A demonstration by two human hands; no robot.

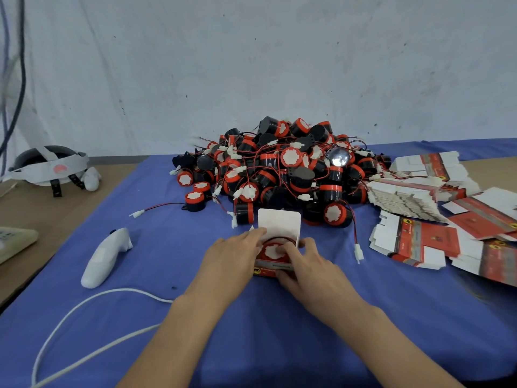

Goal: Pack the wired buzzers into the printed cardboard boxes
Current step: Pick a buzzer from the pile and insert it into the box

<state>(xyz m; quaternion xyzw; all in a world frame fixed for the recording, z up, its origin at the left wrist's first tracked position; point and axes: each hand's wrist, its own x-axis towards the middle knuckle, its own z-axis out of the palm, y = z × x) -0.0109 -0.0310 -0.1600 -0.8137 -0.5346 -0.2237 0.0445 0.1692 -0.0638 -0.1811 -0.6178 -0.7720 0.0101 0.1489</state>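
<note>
**Item: one buzzer being seated in an opened box, both hands engaged**

- Left hand (235,256): forearm enters from the lower edge and the fingers curl round the left side of the box (268,271), gripping it.
- Right hand (307,261): forearm enters from the lower right. The fingers wrap the box's right side and front, and one fingertip rests on the white face of the buzzer (270,252).
- Buzzer: red-rimmed, sitting face up inside the mouth of the box.
- Box: red printed card, standing on the cloth between the hands, white lid flap (279,222) upright behind.
- Heap of buzzers (279,169): black and red, with tangled red-black wires and white plugs, just beyond the box.
- Flat boxes (419,208): unfolded, stacked and fanned out at the right.
- Blue cloth (195,317): covers the middle of a brown table (42,208).
- White controller (107,256) and white cord (84,317): on the cloth, left of the hands.
- Headset (50,166): far left on the table.
- Wall (251,65): pale and scuffed, behind it all.
</note>
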